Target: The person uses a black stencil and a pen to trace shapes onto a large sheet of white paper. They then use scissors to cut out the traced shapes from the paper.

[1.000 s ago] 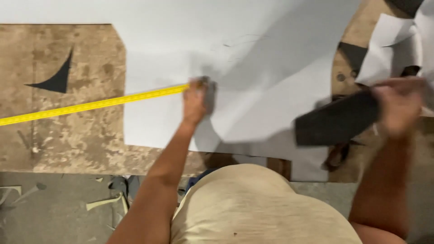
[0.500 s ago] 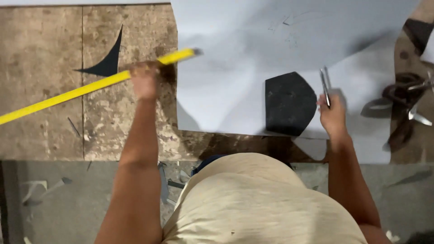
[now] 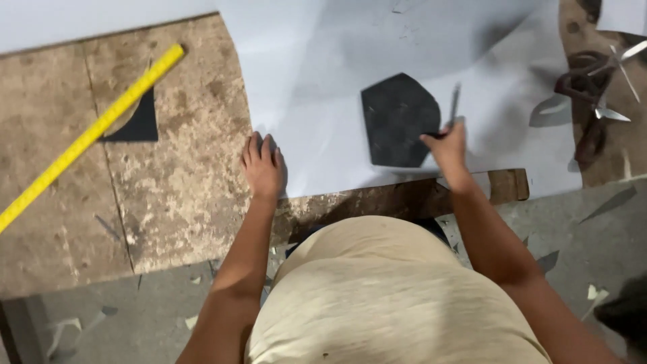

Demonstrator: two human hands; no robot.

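Black template (image 3: 397,120) lies on the sheet (image 3: 323,87); I'd press my flat left hand (image 3: 263,165) harder while my right hand (image 3: 448,143), pinching the pencil (image 3: 454,104), hugs the template's right edge.

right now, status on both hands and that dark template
Left hand flat on white sheet edge. Right hand holds pen beside dark template. Nothing blocking.

template (image 3: 397,120) on sheet (image 3: 317,81), ruler (image 3: 87,135) left, scissors (image 3: 593,87) right

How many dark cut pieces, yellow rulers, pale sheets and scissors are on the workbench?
Dark cut pieces: 2, a polygon and a curved triangle
Yellow ruler: 1
Large pale sheet: 1
Scissors: 1
Total: 5
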